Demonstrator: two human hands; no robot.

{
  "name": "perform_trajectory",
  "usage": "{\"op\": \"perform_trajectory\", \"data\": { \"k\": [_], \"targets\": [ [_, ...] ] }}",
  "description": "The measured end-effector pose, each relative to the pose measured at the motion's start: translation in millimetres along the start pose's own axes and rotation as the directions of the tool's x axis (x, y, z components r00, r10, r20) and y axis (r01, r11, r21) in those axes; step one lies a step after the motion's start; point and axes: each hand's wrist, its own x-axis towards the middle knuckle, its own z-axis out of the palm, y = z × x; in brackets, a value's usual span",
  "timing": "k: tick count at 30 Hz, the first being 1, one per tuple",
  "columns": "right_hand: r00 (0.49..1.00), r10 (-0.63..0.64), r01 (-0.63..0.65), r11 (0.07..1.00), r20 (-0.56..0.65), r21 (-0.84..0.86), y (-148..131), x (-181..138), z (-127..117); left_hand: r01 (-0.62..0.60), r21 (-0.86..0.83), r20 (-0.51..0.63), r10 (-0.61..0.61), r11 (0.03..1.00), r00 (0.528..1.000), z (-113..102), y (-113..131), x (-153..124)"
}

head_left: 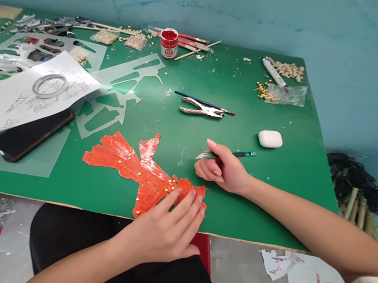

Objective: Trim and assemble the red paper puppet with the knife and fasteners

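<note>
An orange jointed cut-out figure (143,172), studded with several gold paper fasteners, lies on the green table near its front edge. Its shape resembles a fish or bird. My left hand (173,223) rests flat over its lower right end, fingers stretched out, covering part of that end. To the right, my right hand (224,167) is closed around a green and black craft knife (244,153), whose pale pointed tip faces left, toward the figure. Beyond the hands lie a silver hole punch (201,109) and a blue paintbrush (204,102) with a red tip.
A white case (270,139) sits right of my hand. Gold fasteners (265,90) and a plastic bag lie behind it. An open red paint jar (170,44) stands near the wall. Left are cut translucent sheets (99,120), a tape roll (50,86) on paper, and a phone (34,137).
</note>
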Motion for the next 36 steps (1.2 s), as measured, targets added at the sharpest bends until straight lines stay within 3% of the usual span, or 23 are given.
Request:
{"op": "perform_trajectory", "data": {
  "k": [4, 6, 8, 9, 10, 11, 12, 13, 14, 16, 17, 18, 28, 33, 36],
  "targets": [
    [1.000, 0.004, -0.004, 1.000, 0.009, 0.029, -2, 1, -1, -0.247, 0.034, -0.182, 0.248, 0.969, 0.951, -5, 2, -2],
    [1.000, -0.005, 0.005, 1.000, -0.020, 0.001, -2, 0, -1, -0.204, -0.058, -0.307, 0.177, 0.977, 0.935, -11, -1, 0],
    [0.995, -0.049, 0.044, 0.997, -0.083, -0.057, 0, -1, 0, -0.014, -0.313, -0.359, -0.105, 0.950, 0.927, -17, -8, 3],
    [0.989, -0.084, 0.074, 0.993, -0.119, -0.088, 1, -2, 1, 0.131, -0.470, -0.320, -0.307, 0.873, 0.896, -20, -14, 5],
    [0.981, -0.124, 0.106, 0.987, -0.151, -0.117, 3, -4, 1, 0.281, -0.601, -0.245, -0.507, 0.748, 0.826, -22, -20, 8],
    [0.971, -0.161, 0.137, 0.981, -0.177, -0.141, 6, -5, 1, 0.422, -0.702, -0.137, -0.690, 0.574, 0.711, -24, -26, 10],
    [0.963, -0.191, 0.161, 0.974, -0.192, -0.160, 8, -6, 1, 0.497, -0.757, -0.046, -0.793, 0.425, 0.607, -25, -32, 13],
    [0.958, -0.208, 0.174, 0.968, -0.198, -0.179, 10, -7, 0, 0.530, -0.808, 0.061, -0.859, 0.256, 0.509, -25, -37, 14],
    [0.956, -0.216, 0.176, 0.963, -0.196, -0.204, 12, -8, -2, 0.515, -0.853, 0.183, -0.880, 0.080, 0.439, -25, -41, 15],
    [0.964, -0.200, 0.152, 0.954, -0.173, -0.257, 15, -9, -5, 0.436, -0.878, 0.383, -0.840, -0.200, 0.385, -24, -45, 15],
    [0.971, -0.183, 0.133, 0.949, -0.155, -0.284, 15, -10, -7, 0.406, -0.868, 0.445, -0.811, -0.286, 0.379, -23, -45, 15],
    [0.977, -0.164, 0.115, 0.943, -0.137, -0.312, 15, -11, -9, 0.397, -0.864, 0.463, -0.798, -0.310, 0.386, -23, -44, 14],
    [0.992, -0.120, 0.126, 0.818, 0.048, -0.561, 4, -14, -5, 0.511, -0.838, 0.456, -0.762, -0.192, 0.460, -31, -31, 10],
    [0.964, -0.247, 0.251, 0.711, 0.101, -0.656, 9, -18, -1, 0.528, -0.820, 0.488, -0.749, -0.219, 0.448, -28, -29, 8],
    [0.900, -0.403, 0.393, 0.579, 0.168, -0.715, 16, -22, 5, 0.506, -0.822, 0.501, -0.756, -0.263, 0.421, -25, -30, 9]
  ]
}}
